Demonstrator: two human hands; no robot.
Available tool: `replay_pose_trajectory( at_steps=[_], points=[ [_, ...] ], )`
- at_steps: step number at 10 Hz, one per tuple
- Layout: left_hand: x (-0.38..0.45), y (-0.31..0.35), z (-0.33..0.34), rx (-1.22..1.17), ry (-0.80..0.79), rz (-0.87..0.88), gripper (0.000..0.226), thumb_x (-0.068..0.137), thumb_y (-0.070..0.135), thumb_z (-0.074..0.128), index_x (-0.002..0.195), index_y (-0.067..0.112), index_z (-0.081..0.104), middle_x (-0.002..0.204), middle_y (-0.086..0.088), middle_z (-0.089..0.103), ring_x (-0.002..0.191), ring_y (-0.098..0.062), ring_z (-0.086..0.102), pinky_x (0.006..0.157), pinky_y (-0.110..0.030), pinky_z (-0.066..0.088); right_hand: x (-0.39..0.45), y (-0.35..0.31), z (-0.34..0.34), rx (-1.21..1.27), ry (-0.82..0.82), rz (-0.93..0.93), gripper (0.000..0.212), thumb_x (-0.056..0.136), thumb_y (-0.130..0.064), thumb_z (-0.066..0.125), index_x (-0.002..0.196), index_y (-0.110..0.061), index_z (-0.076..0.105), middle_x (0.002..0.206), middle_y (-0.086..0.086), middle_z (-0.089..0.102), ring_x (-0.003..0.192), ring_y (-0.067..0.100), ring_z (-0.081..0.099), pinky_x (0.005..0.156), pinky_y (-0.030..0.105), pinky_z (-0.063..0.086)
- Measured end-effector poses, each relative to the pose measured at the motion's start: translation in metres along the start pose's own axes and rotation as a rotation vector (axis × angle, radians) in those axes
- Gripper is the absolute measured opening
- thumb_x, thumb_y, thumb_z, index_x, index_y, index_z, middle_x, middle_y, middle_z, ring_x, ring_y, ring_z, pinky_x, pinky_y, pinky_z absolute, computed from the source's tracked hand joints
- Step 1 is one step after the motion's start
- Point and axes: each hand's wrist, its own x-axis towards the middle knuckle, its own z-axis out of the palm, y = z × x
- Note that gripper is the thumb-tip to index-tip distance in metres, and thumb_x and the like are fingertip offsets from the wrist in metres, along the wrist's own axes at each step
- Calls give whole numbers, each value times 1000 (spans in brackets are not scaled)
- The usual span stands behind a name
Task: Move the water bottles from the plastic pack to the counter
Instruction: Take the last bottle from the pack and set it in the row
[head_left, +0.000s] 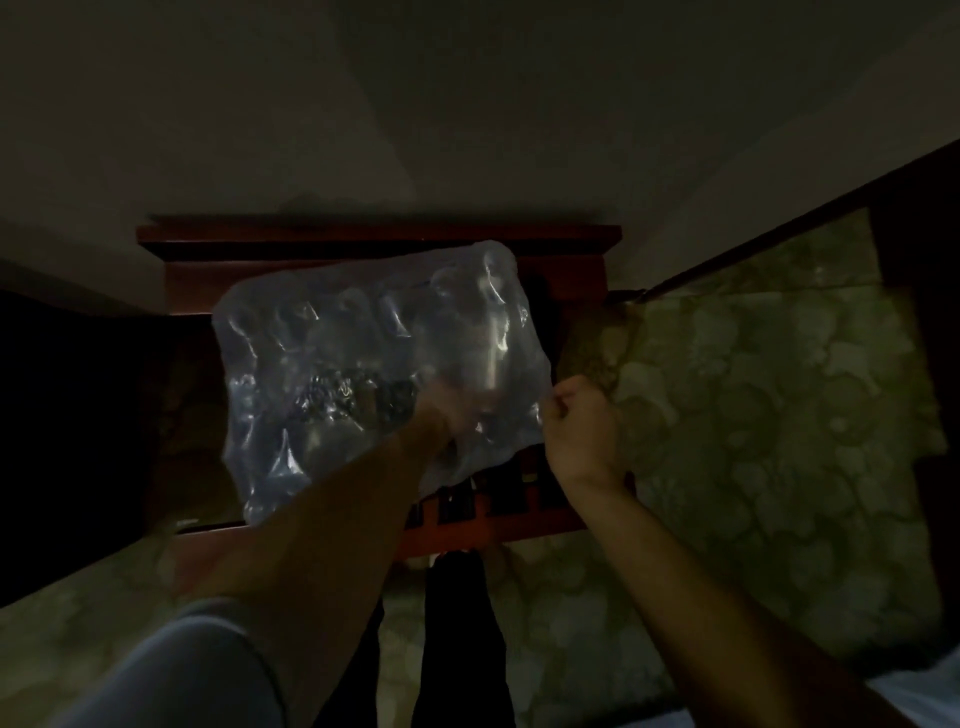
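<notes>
Plastic pack (374, 374), a clear, crinkled, dimpled film, is held up above a reddish wooden cabinet (384, 244). Its lower right edge is pinched by the closed right hand (579, 431); the left hand (441, 415) is pushed inside it, its grip unclear.

No legible text anywhere in this dim view.

The clear plastic pack (374, 374) carries a dark printed patch near its middle, but the marks on it are too blurred and dark to read. Nothing else in view shows any letters, numbers, brand marks or signs.
</notes>
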Motion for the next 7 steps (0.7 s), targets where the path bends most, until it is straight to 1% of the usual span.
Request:
replay_pose_trajectory(
  at_steps=[1, 2, 3, 4, 5, 6, 7],
  points=[
    [8, -28, -27, -61, -7, -4, 12, 97, 7, 56, 107, 3, 62, 95, -7, 62, 77, -2, 71, 53, -16, 54, 0, -5, 1, -43, -2, 29, 10, 97, -21, 53, 97, -13, 59, 87, 6, 65, 78, 21, 63, 71, 38, 57],
    [2, -29, -39, -5, 8, -21, 18, 94, -1, 57, 111, -2, 62, 99, -11, 59, 82, -23, 67, 57, -22, 55, -3, -9, 1, -62, 5, 28, 11, 96, -21, 54, 98, -12, 60, 87, 6, 64, 76, 20, 61, 63, 31, 51],
    [-5, -23, -50, -63, 51, -56, 27, 90, 10, 66, 114, -1, 60, 99, -12, 62, 71, -17, 64, 49, -22, 55, -9, -10, 1, -76, 8, 42, 15, 96, -24, 56, 102, -11, 61, 86, 3, 60, 76, 17, 57, 58, 26, 41],
    [-21, -24, -58, -90, 115, 16, 22, 88, 26, 71, 101, 8, 70, 96, -7, 70, 78, -19, 68, 68, -39, 63, -14, -10, 3, -93, 17, 57, 16, 97, -25, 55, 101, -11, 61, 85, 2, 61, 73, 16, 55, 50, 24, 35],
    [-45, -24, -73, -27, 178, 40, 20, 85, 40, 71, 86, 21, 73, 90, -6, 75, 87, -24, 72, 84, -50, 60, -16, -11, 2, -91, 16, 77, 18, 97, -25, 54, 102, -9, 61, 93, 10, 67, 77, 20, 59, 57, 26, 40],
    [-64, -26, -91, 27, 252, 58, 38, 82, 43, 73, 101, 10, 72, 99, -10, 74, 93, -26, 70, 83, -47, 60, -19, -10, 1, -120, -6, 88, 19, 96, -24, 55, 102, -7, 62, 96, 14, 67, 84, 27, 64, 63, 32, 49],
    [-84, -26, -109, 37, 281, 47, 38, 82, 45, 73, 97, 10, 69, 98, -11, 73, 90, -25, 71, 79, -42, 62, -22, -8, 0, -166, -7, 84, 19, 96, -24, 54, 102, -6, 60, 98, 16, 67, 83, 28, 62, 67, 35, 52]
  ],
)
